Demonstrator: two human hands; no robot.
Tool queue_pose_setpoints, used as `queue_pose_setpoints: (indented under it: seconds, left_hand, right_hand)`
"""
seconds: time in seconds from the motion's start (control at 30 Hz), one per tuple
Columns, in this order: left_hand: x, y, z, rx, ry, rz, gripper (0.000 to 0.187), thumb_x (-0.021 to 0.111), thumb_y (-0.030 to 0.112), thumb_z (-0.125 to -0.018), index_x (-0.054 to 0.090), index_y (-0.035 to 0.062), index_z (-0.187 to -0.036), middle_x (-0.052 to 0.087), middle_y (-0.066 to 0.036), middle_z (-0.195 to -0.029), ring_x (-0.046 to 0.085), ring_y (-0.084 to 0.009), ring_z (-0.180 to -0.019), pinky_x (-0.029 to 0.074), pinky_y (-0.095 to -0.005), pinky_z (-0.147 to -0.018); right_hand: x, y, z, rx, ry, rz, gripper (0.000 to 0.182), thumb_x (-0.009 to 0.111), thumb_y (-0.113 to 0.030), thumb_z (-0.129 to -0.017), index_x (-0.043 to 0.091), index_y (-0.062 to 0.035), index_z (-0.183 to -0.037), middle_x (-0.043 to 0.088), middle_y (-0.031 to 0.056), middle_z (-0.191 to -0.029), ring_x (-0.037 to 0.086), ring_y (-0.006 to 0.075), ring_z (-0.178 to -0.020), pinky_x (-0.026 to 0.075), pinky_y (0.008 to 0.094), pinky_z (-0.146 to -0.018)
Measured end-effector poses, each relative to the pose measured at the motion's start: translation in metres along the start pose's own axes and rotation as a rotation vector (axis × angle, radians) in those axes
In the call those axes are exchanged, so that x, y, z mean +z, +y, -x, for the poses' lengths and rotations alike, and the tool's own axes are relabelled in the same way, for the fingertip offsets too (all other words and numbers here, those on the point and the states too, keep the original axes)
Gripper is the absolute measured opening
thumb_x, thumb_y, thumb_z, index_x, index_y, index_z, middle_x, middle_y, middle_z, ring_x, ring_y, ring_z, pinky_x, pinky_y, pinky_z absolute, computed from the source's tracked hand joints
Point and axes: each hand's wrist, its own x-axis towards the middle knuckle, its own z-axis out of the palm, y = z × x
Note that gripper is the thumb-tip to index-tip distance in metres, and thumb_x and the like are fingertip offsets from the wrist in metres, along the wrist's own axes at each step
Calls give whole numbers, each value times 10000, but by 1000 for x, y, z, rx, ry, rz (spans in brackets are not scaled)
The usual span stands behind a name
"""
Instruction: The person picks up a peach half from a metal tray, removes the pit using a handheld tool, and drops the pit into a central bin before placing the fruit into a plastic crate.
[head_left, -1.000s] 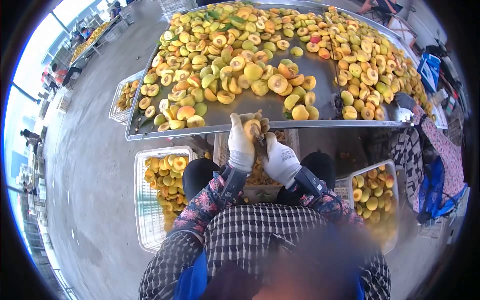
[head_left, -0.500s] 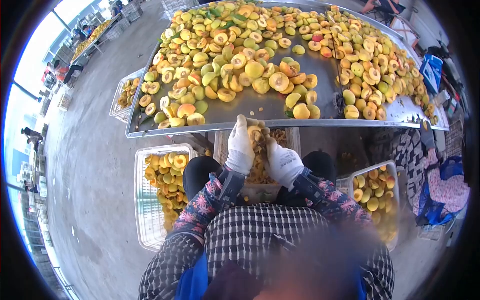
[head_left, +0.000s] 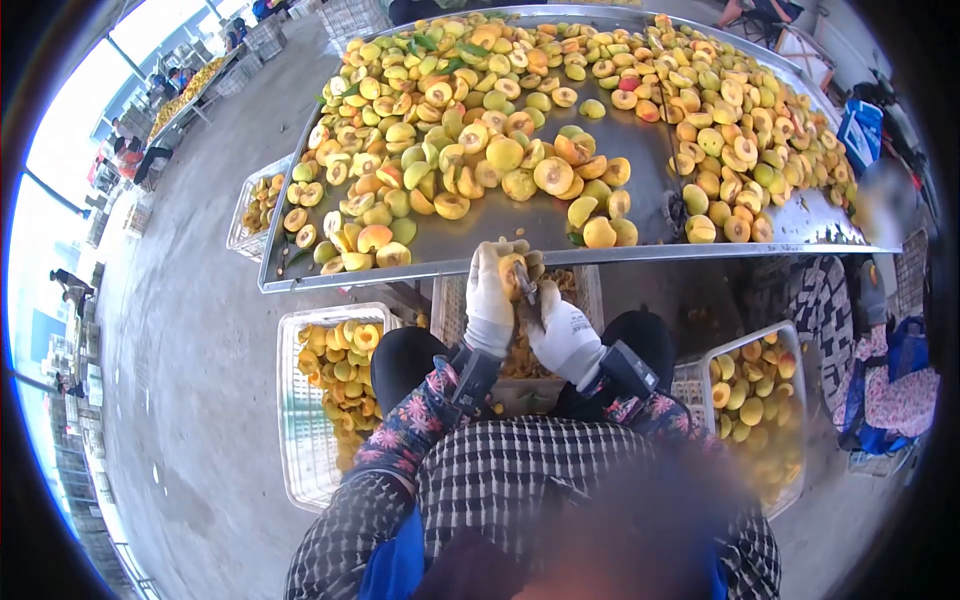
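Note:
My left hand (head_left: 492, 295), in a white glove, is closed around a cut peach half (head_left: 513, 277) just below the table's front edge. In my right hand (head_left: 566, 335), also gloved, is a small metal tool (head_left: 525, 283) whose tip touches the cut face of the fruit. Its exact shape is hard to make out. Under both hands a crate (head_left: 450, 310) holds small brownish pieces. Many halved yellow peaches (head_left: 503, 153) lie on the metal table (head_left: 440, 235) in front.
A white crate of peach halves (head_left: 300, 420) stands at the left, another crate (head_left: 800, 425) at the right. One more crate (head_left: 240, 235) is beyond the table's left end. A person in patterned clothing (head_left: 900, 400) sits at the right. Others are far left.
The view has shifted slightly. My left hand has turned the peach half so its cut face shows more, and the metal tool in my right hand is now more visible against it.

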Motion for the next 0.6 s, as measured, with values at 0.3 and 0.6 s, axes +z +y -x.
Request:
queue_pose_setpoints:
  seconds: [0.3,0.6]
  left_hand:
    - [5,-4,4,143,-40,-113,320,386,354,-1030,518,63,-1011,599,-123,-1060,626,-257,-920,536,-388,-832]
    - [-17,22,-6,-183,-238,-520,473,350,423,-1028,559,0,-1010,633,-144,-1029,647,-242,-881,531,-368,-803]
  right_hand:
    - [-10,-15,-1,70,-117,210,376,532,-232,-897,404,27,-1138,638,275,-825,619,461,-787,480,533,-696]
    - [-3,18,6,25,-193,99,397,603,-166,-818,445,57,-1107,634,274,-799,624,440,-766,492,501,-685]
